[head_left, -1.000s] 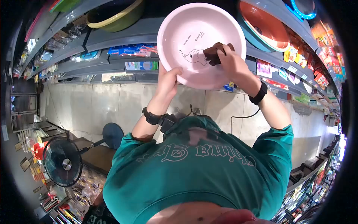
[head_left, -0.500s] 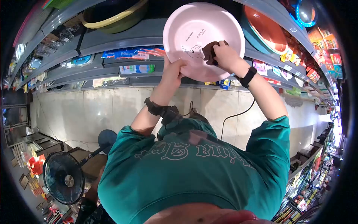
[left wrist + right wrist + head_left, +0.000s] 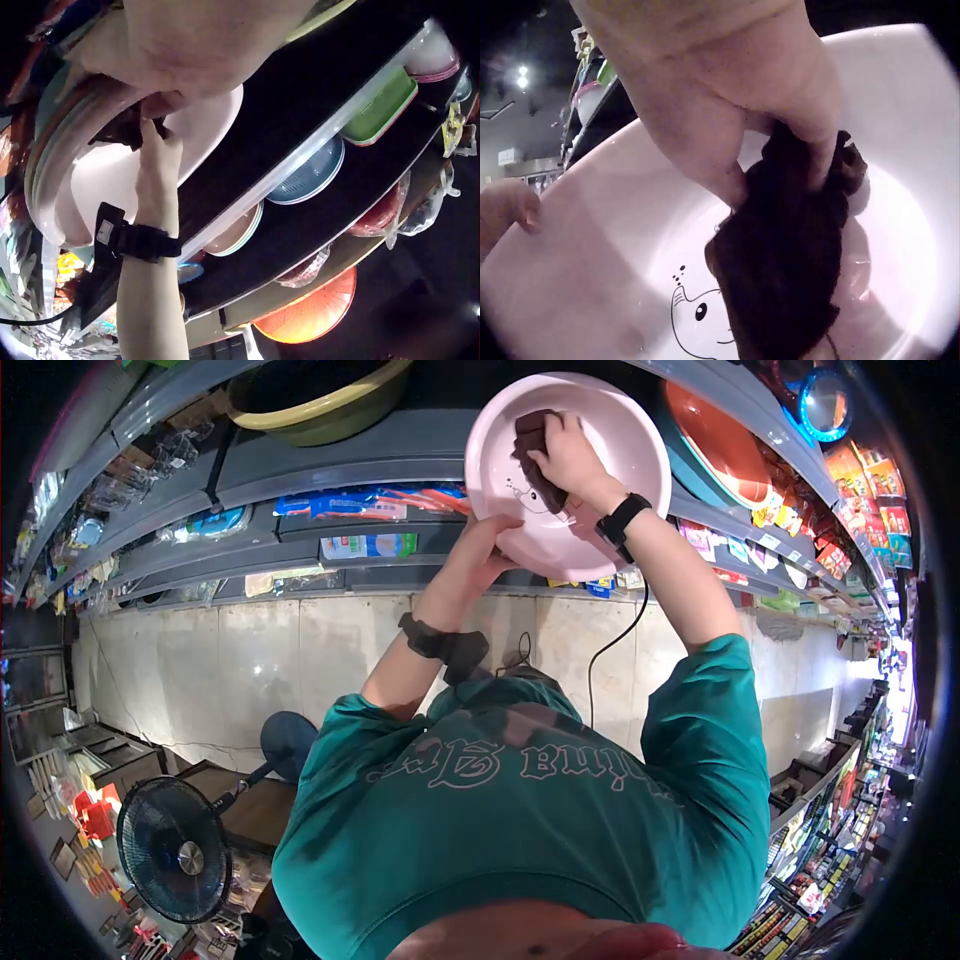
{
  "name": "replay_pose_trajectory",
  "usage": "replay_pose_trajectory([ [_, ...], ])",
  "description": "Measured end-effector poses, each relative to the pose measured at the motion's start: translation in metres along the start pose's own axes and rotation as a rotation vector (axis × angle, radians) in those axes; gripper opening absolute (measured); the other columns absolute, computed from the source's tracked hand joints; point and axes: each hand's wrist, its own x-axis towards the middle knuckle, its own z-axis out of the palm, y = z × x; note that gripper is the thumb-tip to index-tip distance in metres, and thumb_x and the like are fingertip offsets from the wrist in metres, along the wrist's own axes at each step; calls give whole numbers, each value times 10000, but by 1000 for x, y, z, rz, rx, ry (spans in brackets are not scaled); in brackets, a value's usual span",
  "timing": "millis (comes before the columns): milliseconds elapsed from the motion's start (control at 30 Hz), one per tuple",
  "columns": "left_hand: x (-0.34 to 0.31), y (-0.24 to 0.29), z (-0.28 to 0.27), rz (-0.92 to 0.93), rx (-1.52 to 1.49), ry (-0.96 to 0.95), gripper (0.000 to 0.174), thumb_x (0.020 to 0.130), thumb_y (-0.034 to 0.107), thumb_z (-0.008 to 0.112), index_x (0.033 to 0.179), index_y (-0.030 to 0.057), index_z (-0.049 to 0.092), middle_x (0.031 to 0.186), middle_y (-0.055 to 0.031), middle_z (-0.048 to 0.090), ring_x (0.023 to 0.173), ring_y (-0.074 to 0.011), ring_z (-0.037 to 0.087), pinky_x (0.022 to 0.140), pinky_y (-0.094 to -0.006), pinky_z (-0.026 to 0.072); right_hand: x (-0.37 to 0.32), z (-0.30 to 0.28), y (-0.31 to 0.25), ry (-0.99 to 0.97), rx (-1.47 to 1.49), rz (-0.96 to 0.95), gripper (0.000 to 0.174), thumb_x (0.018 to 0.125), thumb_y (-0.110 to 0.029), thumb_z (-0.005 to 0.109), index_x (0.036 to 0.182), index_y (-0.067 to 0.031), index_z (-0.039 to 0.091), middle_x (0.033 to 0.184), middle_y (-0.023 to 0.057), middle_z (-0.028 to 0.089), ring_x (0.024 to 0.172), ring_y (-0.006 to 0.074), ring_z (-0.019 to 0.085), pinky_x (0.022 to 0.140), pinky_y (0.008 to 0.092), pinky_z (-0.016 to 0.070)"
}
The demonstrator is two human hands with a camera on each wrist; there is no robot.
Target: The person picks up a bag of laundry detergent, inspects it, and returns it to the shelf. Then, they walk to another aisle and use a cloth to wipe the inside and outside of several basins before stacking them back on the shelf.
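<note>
In the head view a pink plastic basin [image 3: 630,455] is held up tilted before the shelves. My left hand [image 3: 478,550] grips its near left rim, thumb over the inner side. Bunched in my right hand [image 3: 580,465] is a dark brown cloth [image 3: 534,455], which lies against the basin's inside on the far left part. The right wrist view shows the thumb and fingers pinching the cloth [image 3: 784,262] over the basin floor, where it partly covers a cartoon animal print [image 3: 694,330]. The left thumb [image 3: 514,210] shows at the rim there.
A grey shelf [image 3: 340,465] bears a yellow-green basin [image 3: 330,420] on the left and an orange basin [image 3: 715,445] on the right. Packaged goods fill the lower shelves. A black cable [image 3: 598,670] hangs beside the right forearm. Behind on the left stands a fan [image 3: 175,850].
My right hand has moved the cloth from the basin's near right part up and left toward the far left part. The basin has shifted slightly right, with the left hand still gripping it.
</note>
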Motion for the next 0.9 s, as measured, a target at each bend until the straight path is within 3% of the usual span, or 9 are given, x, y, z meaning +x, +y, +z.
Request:
replay_pose_trajectory([
  [33, -1, 3, 1, -36, -4, -5, 341, 858, 109, 571, 1186, 26, 525, 1055, -121, 602, 984, -248, 623, 809, -450, 565, -4, 5, -3, 57, 39, -101, 499, 749, -127, 702, 1169, 56, 504, 1155, 258, 504, 1075, 435, 518, 965, 435, 438],
  [167, -2, 12, 4, -21, 31, -75, 343, 868, 112, 555, 1193, 9, 515, 1080, -133, 603, 962, -260, 638, 772, -459, 583, -34, 8, -31, -379, 178, -271, 380, 757, -143, 670, 1109, -28, 583, 1185, 198, 506, 1068, 382, 537, 918, 397, 473],
  [400, 1, 10, -5, 0, 23, -23, 366, 870, 104, 538, 1219, 0, 505, 1117, -150, 595, 1000, -271, 626, 767, -444, 585, -61, -80, -28, -991, -428, -81, 271, 765, -91, 626, 1033, -93, 663, 1240, 99, 529, 1064, 313, 576, 860, 395, 505],
  [433, 2, 9, -6, -2, 14, -26, 373, 870, 104, 538, 1226, -1, 502, 1121, -153, 593, 1012, -273, 622, 772, -446, 583, -60, -91, -21, -1005, -672, -231, 278, 769, -122, 622, 1043, -115, 670, 1222, 68, 549, 1094, 274, 566, 898, 353, 472],
  [467, -1, 11, -8, -28, -7, -45, 586, 824, 64, 555, 1364, 134, 339, 1238, -139, 519, 1083, -306, 586, 755, -489, 556, -63, -96, -12, -792, -768, -275, 248, 781, -174, 617, 1019, -123, 668, 1141, 59, 576, 1034, 254, 584, 877, 344, 468],
  [500, 0, 11, -10, -38, -10, -36, 592, 824, 69, 559, 1367, 138, 335, 1242, -136, 516, 1090, -308, 582, 762, -496, 552, -66, -100, -2, -576, -857, -314, 229, 793, -226, 613, 995, -132, 666, 1059, 51, 602, 974, 234, 601, 856, 334, 463],
  [700, 4, 8, -15, -87, -33, -47, 566, 841, 128, 591, 1362, 133, 370, 1226, -130, 548, 1085, -312, 589, 795, -521, 538, -60, -113, 24, -228, -965, -328, 337, 792, -171, 578, 1127, -141, 595, 1287, 66, 512, 1055, 207, 528, 869, 307, 437],
  [867, 3, 12, -8, -146, -89, -59, 505, 913, 244, 586, 1351, 67, 408, 1229, -153, 578, 1108, -322, 590, 833, -555, 524, -75, -86, 22, -185, -769, -69, 409, 767, -195, 635, 1144, -52, 561, 1245, 171, 521, 1027, 297, 553, 852, 380, 484],
  [900, 1, 13, -6, -120, -77, -68, 510, 923, 266, 576, 1355, 60, 401, 1246, -157, 568, 1125, -326, 580, 845, -558, 518, -76, -82, 20, -344, -627, 50, 433, 759, -224, 664, 1132, -30, 563, 1222, 192, 531, 1026, 324, 558, 854, 394, 485],
])
